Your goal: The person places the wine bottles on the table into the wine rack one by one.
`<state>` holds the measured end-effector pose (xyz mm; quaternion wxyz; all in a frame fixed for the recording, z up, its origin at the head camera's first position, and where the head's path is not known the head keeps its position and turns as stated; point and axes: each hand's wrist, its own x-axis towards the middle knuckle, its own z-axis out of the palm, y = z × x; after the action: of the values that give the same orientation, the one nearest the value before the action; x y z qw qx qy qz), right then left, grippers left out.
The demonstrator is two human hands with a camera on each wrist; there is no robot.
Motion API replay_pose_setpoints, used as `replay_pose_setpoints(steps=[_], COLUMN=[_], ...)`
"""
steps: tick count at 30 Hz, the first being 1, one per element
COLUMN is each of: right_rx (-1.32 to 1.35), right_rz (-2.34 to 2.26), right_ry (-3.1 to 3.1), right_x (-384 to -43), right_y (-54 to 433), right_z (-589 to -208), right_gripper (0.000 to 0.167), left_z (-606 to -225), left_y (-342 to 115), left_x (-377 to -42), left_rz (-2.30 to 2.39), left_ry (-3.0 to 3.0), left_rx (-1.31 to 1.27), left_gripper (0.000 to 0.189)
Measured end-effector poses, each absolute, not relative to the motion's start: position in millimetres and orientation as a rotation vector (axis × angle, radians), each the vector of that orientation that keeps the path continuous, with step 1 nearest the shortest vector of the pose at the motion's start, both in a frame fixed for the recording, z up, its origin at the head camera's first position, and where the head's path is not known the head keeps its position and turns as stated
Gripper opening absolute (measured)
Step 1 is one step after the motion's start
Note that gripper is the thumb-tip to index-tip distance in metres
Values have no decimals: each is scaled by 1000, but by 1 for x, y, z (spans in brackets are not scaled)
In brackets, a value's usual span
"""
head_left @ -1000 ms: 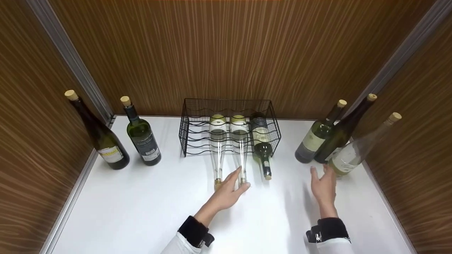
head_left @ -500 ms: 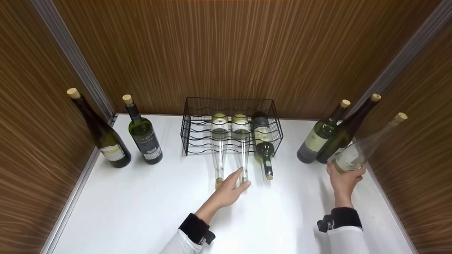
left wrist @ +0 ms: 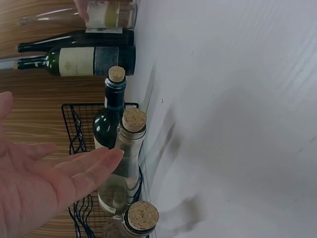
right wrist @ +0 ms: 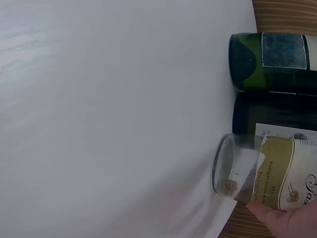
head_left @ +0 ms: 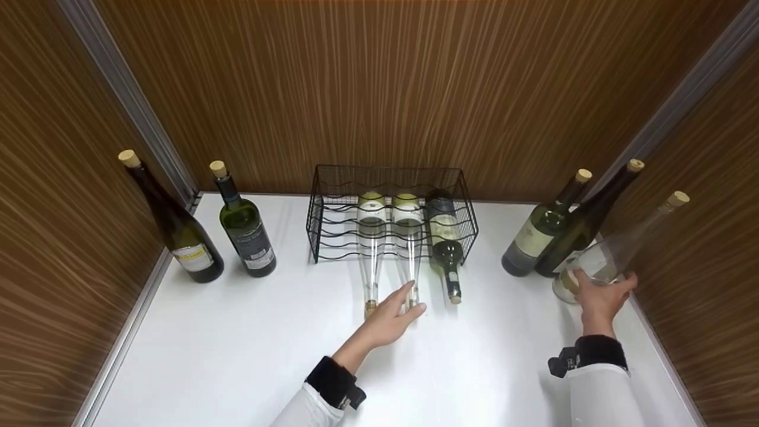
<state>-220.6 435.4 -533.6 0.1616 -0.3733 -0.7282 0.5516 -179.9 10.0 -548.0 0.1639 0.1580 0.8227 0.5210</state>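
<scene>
At the right side my right hand (head_left: 602,299) holds a clear glass wine bottle (head_left: 593,261) low on its body, thumb on the left and fingers on the right. The bottle stands upright with a cork in its neck. Its gold and white label (right wrist: 277,173) shows in the right wrist view, with a fingertip on it. My left hand (head_left: 388,320) hovers, fingers extended, over the corked neck of a clear bottle (head_left: 408,243) lying in a black wire rack (head_left: 332,256). Beside it in the rack lie another clear bottle (head_left: 372,237) and a dark green bottle (head_left: 447,252).
A green bottle (head_left: 531,240) and a tall dark bottle (head_left: 584,231) stand just left of the held bottle. On the left stand another tall dark bottle (head_left: 193,243) and a green bottle (head_left: 246,234). Wood-grain panels (head_left: 391,89) enclose the white table (head_left: 237,350).
My right hand has moved right and taken hold of the clear bottle's lower body. My left hand has stayed over the rack bottle's neck. The view has shifted slightly.
</scene>
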Motion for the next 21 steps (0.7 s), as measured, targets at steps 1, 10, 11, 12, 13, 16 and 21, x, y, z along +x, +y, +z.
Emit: replay_pose_setpoints(steps=[1,10,11,12,13,16,21], right_rx=[-1062,-1006,-1000,-995,-994,-991,-1020], right_rz=[1577,1537,1531,1529,1525,1517,1520], right_ry=[-2080,-2198,-2198,-2193,-2188,-2176,-2191], right_x=[-221,-224,-224,-224,-225,-224,-223], right_y=[438,447,448,447,447,446,444], right_z=[-534,-531,-532,-532,-532,-533,-531], right_gripper=[109,102,101,99,99,98,101], left_z=[-548,-546,-546,-546,-546,-547,-548], left_y=[10,13,13,13,13,12,11], left_x=[-180,-179,-179,-179,-178,-178,-178], left_rz=[1491,1480,1484,1488,1492,1508,1521], left_ry=[2340,2351,2351,2347,2343,2336,2331], left_rx=[455,466,469,470,470,476,480], left_gripper=[73,76,76,76,76,74,73])
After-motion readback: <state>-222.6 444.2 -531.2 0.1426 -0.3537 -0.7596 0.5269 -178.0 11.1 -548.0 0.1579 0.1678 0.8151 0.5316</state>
